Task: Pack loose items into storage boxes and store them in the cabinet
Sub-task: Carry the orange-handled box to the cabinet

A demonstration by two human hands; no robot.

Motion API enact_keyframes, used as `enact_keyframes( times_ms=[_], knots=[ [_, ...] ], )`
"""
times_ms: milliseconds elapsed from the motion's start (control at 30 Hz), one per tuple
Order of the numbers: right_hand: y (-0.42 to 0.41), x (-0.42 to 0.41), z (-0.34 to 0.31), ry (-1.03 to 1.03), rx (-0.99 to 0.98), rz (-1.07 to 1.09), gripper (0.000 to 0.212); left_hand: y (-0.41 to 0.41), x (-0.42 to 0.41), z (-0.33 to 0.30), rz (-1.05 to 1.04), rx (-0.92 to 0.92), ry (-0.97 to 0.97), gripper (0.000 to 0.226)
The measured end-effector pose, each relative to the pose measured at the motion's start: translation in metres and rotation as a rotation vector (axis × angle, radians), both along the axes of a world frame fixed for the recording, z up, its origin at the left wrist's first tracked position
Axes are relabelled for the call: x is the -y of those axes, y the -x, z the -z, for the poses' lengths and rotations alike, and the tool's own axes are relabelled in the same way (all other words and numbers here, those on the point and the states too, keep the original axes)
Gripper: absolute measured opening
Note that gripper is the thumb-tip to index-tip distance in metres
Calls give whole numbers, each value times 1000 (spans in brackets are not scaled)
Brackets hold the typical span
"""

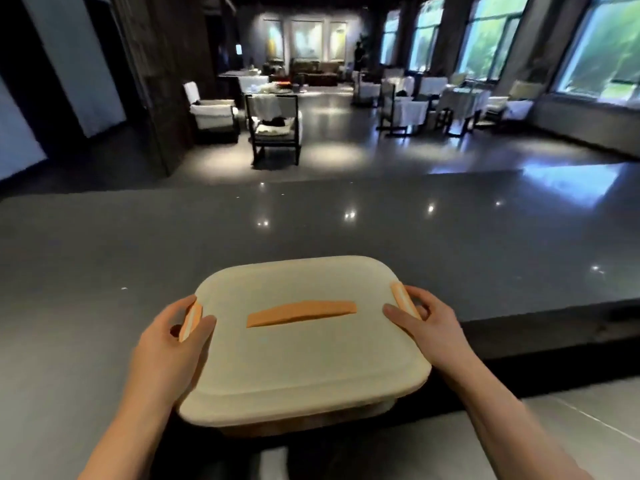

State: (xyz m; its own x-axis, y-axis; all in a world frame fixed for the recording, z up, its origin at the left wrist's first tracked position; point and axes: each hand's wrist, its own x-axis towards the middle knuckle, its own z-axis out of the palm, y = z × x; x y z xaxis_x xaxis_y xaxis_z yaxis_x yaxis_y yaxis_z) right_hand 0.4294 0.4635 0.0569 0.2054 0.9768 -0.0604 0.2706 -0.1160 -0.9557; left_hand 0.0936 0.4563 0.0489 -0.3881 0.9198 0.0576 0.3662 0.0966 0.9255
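Note:
A cream storage box (301,362) with its lid on sits in front of me, near the front edge of a dark grey counter (346,230). An orange handle (301,312) lies flat across the lid. My left hand (173,341) grips the box's left side, fingers around the orange side clip (189,322). My right hand (426,320) grips the right side at the other orange clip (403,299). The lid hides what is inside the box. No cabinet is in view.
Beyond the counter's far edge lies a large dim room with armchairs (275,126), white-clothed tables (408,109) and tall windows (602,46) on the right. A dark pillar (152,81) stands at the left. A person stands far back.

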Motion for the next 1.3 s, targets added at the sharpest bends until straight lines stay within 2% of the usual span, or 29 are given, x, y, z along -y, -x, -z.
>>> enact_keyframes(
  times_ms=[167,333,433,500,767,900,1033,1167,1300],
  knots=[
    [-173,49,-1,-47,-37,306,36,-193,-54,-2,270,26,-48,31],
    [-329,106,0,-80,31,548,30,-387,-76,12,543,70,-47,43],
    [-394,137,0,-57,75,709,36,-478,-81,16,686,73,-23,41],
    [-427,151,1,-34,90,798,42,-528,-85,16,764,76,-11,36],
    [-529,153,21,34,123,1066,27,-704,-140,24,1051,66,18,33],
    [-571,147,26,55,135,1201,32,-791,-170,21,1207,27,5,31],
    [-610,148,23,61,137,1361,25,-877,-185,8,1366,-52,-42,31],
    [-652,165,18,69,133,1519,32,-952,-179,2,1465,-109,-74,29],
    [-708,186,24,90,143,1594,48,-1029,-163,8,1552,-100,-60,33]
  ],
)
